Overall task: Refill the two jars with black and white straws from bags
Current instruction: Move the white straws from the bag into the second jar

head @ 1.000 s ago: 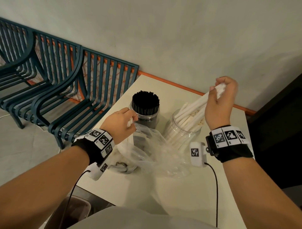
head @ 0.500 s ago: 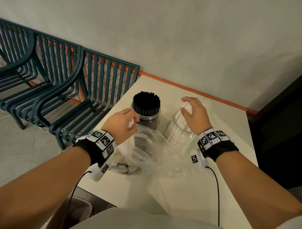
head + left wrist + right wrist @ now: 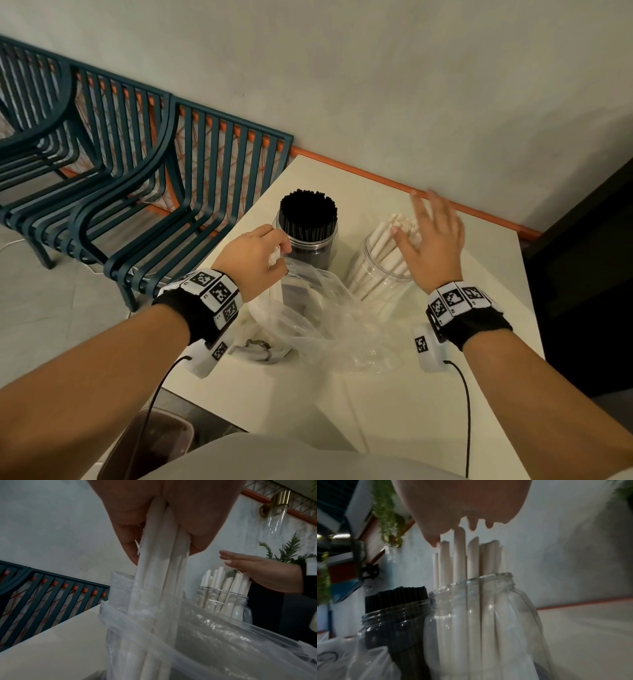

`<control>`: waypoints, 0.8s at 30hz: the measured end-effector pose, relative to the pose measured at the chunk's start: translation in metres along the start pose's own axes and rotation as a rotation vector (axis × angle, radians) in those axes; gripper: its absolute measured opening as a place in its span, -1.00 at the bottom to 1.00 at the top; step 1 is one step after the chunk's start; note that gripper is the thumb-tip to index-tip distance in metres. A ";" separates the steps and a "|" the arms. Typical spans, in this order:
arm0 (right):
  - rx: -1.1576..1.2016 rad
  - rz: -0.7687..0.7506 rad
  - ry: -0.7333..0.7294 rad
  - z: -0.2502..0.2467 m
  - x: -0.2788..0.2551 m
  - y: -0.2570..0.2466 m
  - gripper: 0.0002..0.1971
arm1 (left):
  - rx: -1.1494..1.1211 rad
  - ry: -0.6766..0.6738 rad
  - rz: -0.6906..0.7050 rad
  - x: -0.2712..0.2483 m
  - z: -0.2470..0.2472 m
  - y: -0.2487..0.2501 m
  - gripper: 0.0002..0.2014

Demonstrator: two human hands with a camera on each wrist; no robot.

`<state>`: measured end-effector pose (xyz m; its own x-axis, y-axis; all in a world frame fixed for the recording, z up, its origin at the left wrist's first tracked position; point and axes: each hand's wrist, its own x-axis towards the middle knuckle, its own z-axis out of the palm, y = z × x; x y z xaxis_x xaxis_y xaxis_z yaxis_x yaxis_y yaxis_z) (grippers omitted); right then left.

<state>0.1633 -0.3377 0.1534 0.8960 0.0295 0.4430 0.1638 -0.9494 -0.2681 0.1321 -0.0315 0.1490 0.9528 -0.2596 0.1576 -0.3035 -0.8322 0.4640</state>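
Over the mouth of the right-hand jar [image 3: 380, 270], our right hand [image 3: 432, 245] is hovering flat with fingers spread wide, holding nothing, its palm just above the tips of the white straws [image 3: 394, 233] standing in that jar; whether it is touching them we cannot tell. At nine o'clock from it, our left hand [image 3: 255, 258] is gripping a small bundle of white straws [image 3: 159, 566] whose lower ends are running down into the clear plastic bag [image 3: 322, 318]. That bag is lying crumpled at six o'clock from both jars, on the pale table [image 3: 428, 411]. At twelve o'clock from our left hand, the other jar [image 3: 308, 246] is standing packed full of black straws [image 3: 307, 214], just beside the white-straw jar. Beyond the table's nine o'clock edge, dark green slatted chairs [image 3: 137, 192] are standing along the wall.
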 end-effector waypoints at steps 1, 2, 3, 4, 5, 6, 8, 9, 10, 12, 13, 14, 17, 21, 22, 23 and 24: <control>0.064 0.073 0.019 0.001 -0.004 0.003 -0.24 | -0.001 0.001 0.001 0.000 0.000 0.000 -0.80; 0.127 0.151 -0.019 0.003 -0.008 0.005 -0.14 | -0.002 0.002 0.002 0.000 0.000 -0.001 -0.80; 0.171 0.216 -0.089 0.006 -0.011 0.007 -0.06 | 0.000 0.005 0.002 0.000 0.000 -0.001 -0.80; 0.191 0.257 -0.152 0.009 -0.013 0.008 -0.01 | 0.002 0.006 0.001 0.000 0.000 -0.001 -0.80; 0.196 0.268 -0.180 0.011 -0.012 0.008 0.01 | 0.003 0.006 -0.001 0.001 0.000 -0.001 -0.80; 0.201 0.258 -0.174 0.011 -0.009 0.007 0.02 | 0.003 0.006 -0.003 0.001 0.001 -0.001 -0.81; 0.216 0.237 -0.143 0.012 0.001 0.000 0.02 | 0.001 0.009 -0.002 0.001 0.001 -0.001 -0.81; 0.205 0.242 -0.147 0.012 0.006 -0.004 0.03 | 0.003 0.010 0.000 0.001 0.000 -0.001 -0.82; 0.172 0.254 -0.169 0.014 0.011 -0.008 0.02 | 0.008 0.011 0.003 0.001 0.000 -0.001 -0.82; 0.069 0.271 -0.231 0.019 0.019 -0.014 -0.05 | 0.010 0.006 0.003 0.002 0.000 0.000 -0.82; 0.032 0.268 -0.239 0.022 0.021 -0.015 -0.13 | 0.009 0.006 0.002 0.002 0.000 0.000 -0.82; 0.011 0.262 -0.224 0.024 0.022 -0.016 -0.23 | 0.009 0.007 0.003 0.002 0.000 0.000 -0.82; -0.019 0.226 -0.139 0.024 0.023 -0.016 -0.47 | 0.010 0.010 0.010 0.002 0.000 0.000 -0.82; -0.047 0.129 -0.035 0.013 0.031 -0.014 -0.58 | 0.006 0.005 0.009 0.003 0.000 -0.001 -0.82; -0.063 0.114 -0.044 0.012 0.033 -0.013 -0.57 | 0.005 0.006 0.008 0.003 0.000 -0.001 -0.82; -0.089 0.108 -0.071 0.012 0.034 -0.012 -0.56 | 0.005 0.005 0.007 0.003 0.000 -0.001 -0.82; -0.119 0.111 -0.112 0.012 0.033 -0.011 -0.53 | 0.005 0.002 0.006 0.003 0.000 -0.001 -0.82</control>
<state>0.1965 -0.3223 0.1606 0.9472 -0.0493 0.3167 0.0172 -0.9788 -0.2040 0.1357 -0.0313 0.1491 0.9509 -0.2635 0.1622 -0.3091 -0.8332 0.4585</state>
